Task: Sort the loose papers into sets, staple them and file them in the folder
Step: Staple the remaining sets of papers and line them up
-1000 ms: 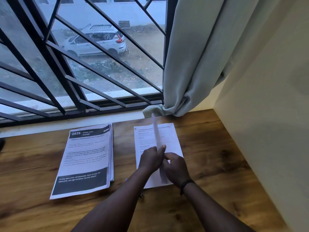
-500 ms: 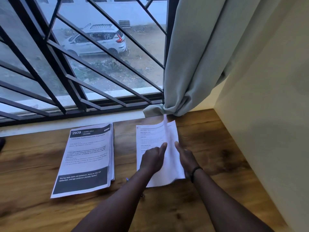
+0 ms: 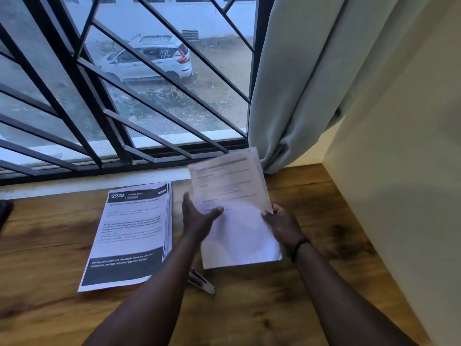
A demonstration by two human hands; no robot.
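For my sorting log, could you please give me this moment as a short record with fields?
held set: white sheets, lifted off the table and tilted, blurred
left hand: grips the set's left edge
right hand: grips its right edge
second stack: flat on wooden table, headed 2939
stapler: likely, near left forearm
folder: not visible

A set of papers (image 3: pixel 237 216) was held between the left hand (image 3: pixel 197 221) and the right hand (image 3: pixel 284 226), fingers at either side edge. Left of the left fingers a paper stack (image 3: pixel 129 236) was laid on the table (image 3: pixel 324 270). A stapler (image 3: pixel 200 283) was placed below the left fingers, partly hidden by the forearm.
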